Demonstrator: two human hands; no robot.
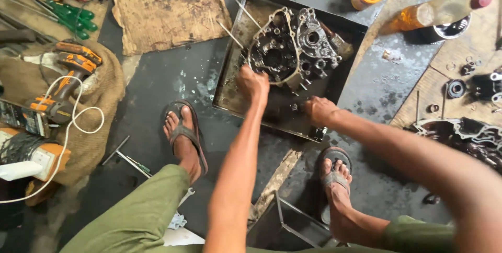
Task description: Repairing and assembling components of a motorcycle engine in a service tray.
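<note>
While we look down at the floor, we see a dark metal tray (230, 93) lying on it, and in the tray sits a greasy engine case (293, 46). The engine case is near the far side of the tray, between our two feet. It looks grey and black, full of round holes and small gears, with a pale thin rim around one half and short bolts sticking out at the front. Our left hand (253, 81) is at the near edge of the engine case, with its grip closed into a fist, but we cannot tell what is inside it. Our right hand (319, 110) rests low in the tray near the front edge, its grip curled shut too, maybe on a small part we cannot see. We think things could go wrong here. The tray looks oily, so a hand could slip and hit the sharp bolts. Small parts could roll off the tray and get lost on the dirty floor. Our toes in open sandals (184, 133) are close, so a dropped piece could hurt them.
</note>
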